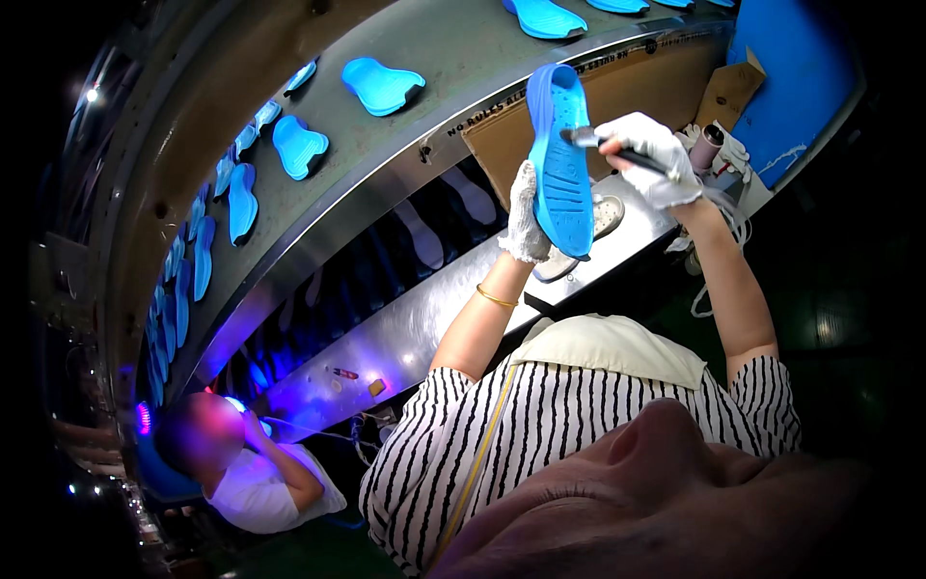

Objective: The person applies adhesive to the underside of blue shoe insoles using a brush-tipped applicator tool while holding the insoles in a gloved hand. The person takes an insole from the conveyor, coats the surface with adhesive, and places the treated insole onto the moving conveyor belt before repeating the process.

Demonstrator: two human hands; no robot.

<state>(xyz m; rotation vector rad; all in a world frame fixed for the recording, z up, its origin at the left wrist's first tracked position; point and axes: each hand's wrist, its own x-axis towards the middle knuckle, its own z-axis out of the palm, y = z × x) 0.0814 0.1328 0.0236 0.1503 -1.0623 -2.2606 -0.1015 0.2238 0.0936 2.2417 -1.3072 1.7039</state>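
Note:
My left hand (525, 214), in a white knit glove, grips a blue shoe sole (562, 164) by its side edge. The sole stands nearly upright with its inner face, dotted with small holes and grooves, turned toward me. In my gloved right hand (648, 154) is a brush (620, 150) with a dark handle. Its dark bristles touch the sole's inner face near the right rim. The brush and right hand are slightly blurred. Behind the held sole, a pale shoe (608, 216) is partly hidden.
A curved conveyor belt (318, 87) carries several blue soles (383, 85). Past my hands lies a cardboard piece (646, 96). A spool (707, 145) stands beside white gloves at the right. On the left, a co-worker (265, 482) in white sits by the metal bench (386, 347).

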